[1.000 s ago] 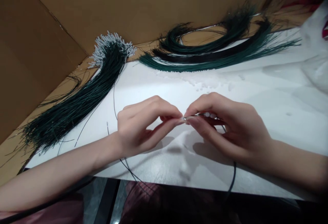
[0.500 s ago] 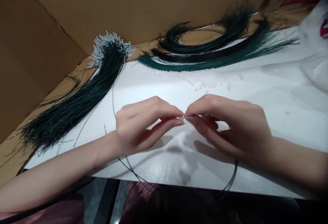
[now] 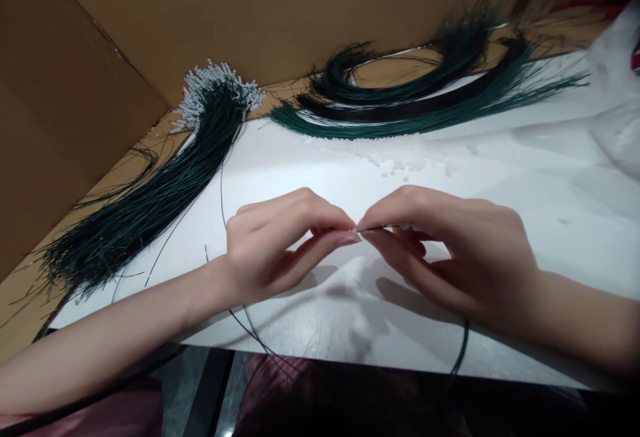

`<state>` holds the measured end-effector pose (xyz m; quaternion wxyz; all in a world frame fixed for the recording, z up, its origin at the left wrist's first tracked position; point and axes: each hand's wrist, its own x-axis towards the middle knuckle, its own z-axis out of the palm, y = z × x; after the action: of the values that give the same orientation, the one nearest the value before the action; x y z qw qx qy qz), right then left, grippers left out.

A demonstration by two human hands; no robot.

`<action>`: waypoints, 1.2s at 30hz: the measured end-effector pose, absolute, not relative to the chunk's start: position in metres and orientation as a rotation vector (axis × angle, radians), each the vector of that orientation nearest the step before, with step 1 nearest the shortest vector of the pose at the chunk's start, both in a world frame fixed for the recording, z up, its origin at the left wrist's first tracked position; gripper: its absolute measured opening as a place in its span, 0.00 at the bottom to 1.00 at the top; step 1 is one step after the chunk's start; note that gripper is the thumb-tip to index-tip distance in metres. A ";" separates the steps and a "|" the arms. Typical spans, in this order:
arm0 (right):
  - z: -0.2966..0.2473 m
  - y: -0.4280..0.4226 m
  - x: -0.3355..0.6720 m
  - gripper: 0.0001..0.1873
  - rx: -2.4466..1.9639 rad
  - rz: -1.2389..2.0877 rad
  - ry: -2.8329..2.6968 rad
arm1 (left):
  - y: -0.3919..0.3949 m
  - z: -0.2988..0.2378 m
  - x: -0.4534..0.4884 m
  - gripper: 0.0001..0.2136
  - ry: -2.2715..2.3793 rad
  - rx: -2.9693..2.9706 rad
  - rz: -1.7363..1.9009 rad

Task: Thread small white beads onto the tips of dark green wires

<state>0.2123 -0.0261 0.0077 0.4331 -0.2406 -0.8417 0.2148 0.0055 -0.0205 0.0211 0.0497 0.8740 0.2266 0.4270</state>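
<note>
Thin dark thread-like strand [image 3: 384, 227] is clamped btwn R hand [image 3: 475, 243] fingers, above white surface [image 3: 575, 243]; L hand [image 3: 273, 233] fingers nearly meet, grip can't be told. Short length should be kept straight, w/o kinks.

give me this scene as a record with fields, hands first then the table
right hand: thumb and forefinger pinch a thin dark strand
left hand: thumb and forefinger tips beside the right hand's; whether they grip anything is unclear
left side: dark green strand bundle with white beaded tips
back: three curved bundles, dark green and black
loose: white bead-like bits before the curved bundles
surface: white tabletop
</note>
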 end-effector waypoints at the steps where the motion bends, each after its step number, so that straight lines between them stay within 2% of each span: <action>1: 0.006 -0.026 0.213 0.11 -0.608 0.487 -2.109 | -0.020 0.020 0.005 0.05 0.683 2.633 1.301; 9: -0.003 -0.025 0.216 0.15 -0.657 0.124 -2.184 | -0.020 0.021 0.006 0.05 0.590 2.623 1.297; 27: -0.003 -0.029 0.213 0.10 -0.624 0.299 -2.146 | -0.021 0.017 0.007 0.02 0.600 2.852 1.363; 36: -0.005 -0.029 0.214 0.14 -0.668 0.227 -2.159 | -0.022 0.013 0.005 0.04 0.634 2.869 1.359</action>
<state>0.2135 -0.0295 -0.0050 0.4216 -0.2666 -0.8620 0.0905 0.0046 -0.0224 0.0127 -0.0481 0.8852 0.1955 0.4194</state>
